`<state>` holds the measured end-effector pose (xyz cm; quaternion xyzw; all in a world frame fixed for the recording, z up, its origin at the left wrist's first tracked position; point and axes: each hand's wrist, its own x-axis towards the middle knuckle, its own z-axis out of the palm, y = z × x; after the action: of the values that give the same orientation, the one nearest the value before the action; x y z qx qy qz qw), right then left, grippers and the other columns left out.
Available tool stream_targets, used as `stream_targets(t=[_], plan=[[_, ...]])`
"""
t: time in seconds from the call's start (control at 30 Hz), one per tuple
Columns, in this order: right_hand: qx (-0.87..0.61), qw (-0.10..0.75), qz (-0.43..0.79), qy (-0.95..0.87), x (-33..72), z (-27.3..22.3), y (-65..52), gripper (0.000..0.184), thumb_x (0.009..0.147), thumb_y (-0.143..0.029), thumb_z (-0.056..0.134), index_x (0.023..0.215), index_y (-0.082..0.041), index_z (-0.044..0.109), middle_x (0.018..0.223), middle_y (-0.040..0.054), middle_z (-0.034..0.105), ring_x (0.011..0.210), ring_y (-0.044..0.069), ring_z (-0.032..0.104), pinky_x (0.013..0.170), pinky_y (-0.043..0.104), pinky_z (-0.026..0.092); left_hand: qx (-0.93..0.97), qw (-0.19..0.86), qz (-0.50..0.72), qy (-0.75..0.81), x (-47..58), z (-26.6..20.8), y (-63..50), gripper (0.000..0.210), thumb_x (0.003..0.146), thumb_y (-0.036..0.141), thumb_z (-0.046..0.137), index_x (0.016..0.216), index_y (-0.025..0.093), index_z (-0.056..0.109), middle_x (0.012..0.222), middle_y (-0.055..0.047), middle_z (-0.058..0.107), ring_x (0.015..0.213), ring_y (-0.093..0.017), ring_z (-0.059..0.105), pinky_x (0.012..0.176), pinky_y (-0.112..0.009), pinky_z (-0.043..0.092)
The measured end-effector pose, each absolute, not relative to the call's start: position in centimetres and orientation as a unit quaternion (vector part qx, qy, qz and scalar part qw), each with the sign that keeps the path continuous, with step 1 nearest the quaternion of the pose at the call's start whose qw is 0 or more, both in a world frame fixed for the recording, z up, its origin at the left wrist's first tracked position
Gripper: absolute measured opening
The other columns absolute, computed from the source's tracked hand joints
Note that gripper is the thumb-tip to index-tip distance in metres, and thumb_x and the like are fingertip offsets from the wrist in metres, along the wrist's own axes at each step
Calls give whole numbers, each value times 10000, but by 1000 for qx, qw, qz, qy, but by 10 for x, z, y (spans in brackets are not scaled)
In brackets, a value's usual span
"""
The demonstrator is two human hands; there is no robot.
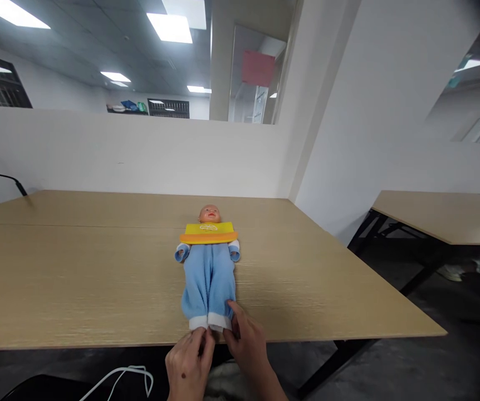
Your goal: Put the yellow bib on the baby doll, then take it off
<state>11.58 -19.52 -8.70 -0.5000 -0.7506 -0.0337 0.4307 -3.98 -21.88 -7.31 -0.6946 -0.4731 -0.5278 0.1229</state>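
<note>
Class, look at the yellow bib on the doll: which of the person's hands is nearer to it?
Right. The right hand is beside the lower part of the blue trousers; the left hand is farther from the bib, at the trousers' bottom end.

doll's trousers [200, 278]: matt cloth | doll's head [210, 213]: smooth plastic | bib [209, 238]: smooth, rubbery-looking | tabletop [98, 278]: wood-grained, faint sheen

No text is legible — the white print [209, 227] on the baby doll's [210, 270] yellow bib [209, 234] is too small.
</note>
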Motion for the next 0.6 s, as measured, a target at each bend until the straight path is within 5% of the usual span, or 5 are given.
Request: stream_targets(t=[0.13,0.37,0.6], plan=[[-480,437,20,-761,117,-81,-201,487,760,-136,517,1247,-152,527,634,-20,563,536,130,536,549,243,456,-715,89,-532,-445,-44,-76,-222,136,902,174,512,835,191,629,616,1,674,503,-112,616,536,-216,465],[-451,467,358,-671,147,-56,-197,402,815,-284,521,1202,-179,551,607,-52,486,503,91,429,475,207,346,-646,-63,-560,-515,-85,-56,-198,212,862,311,568,704,197,650,540,21,593,481,-102,532,513,-213,422],[-563,481,434,-513,185,-32,-93,277,751,-337,583,940,-141,631,613,-18,534,551,118,476,490,238,352,-494,-240,-602,-579,-110,-15,-96,246,802,347,547,612,190,536,577,33,489,579,-110,458,542,-219,369]])
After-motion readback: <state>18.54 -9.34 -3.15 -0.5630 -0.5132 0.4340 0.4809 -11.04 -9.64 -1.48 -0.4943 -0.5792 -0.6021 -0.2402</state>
